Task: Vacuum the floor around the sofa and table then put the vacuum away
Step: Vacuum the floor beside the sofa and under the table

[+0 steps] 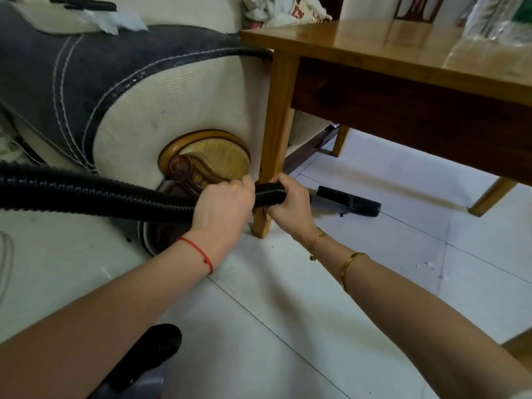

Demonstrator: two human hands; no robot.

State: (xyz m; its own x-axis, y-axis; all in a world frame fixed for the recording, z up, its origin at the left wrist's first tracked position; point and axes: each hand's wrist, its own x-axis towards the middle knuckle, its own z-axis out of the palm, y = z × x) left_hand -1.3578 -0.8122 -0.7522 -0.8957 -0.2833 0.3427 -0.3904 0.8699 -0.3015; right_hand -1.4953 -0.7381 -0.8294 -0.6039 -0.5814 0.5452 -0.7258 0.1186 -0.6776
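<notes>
- A ribbed black plastic vacuum hose (95, 194) is coming in from the left edge, running past the cream sofa arm with the dark grey stitched cover (121, 90).
- The left hand (223, 201) is wrapping its fingers around the hose, a tight grip.
- The right hand (289, 204) is gripping the hose end just beside it, right in front of the honey-coloured wooden worktop's (359, 44) near leg.
- The black and grey vacuum floor nozzle (347, 200) is sitting on the pale tiled floor (288, 312) under the worktop.
</notes>
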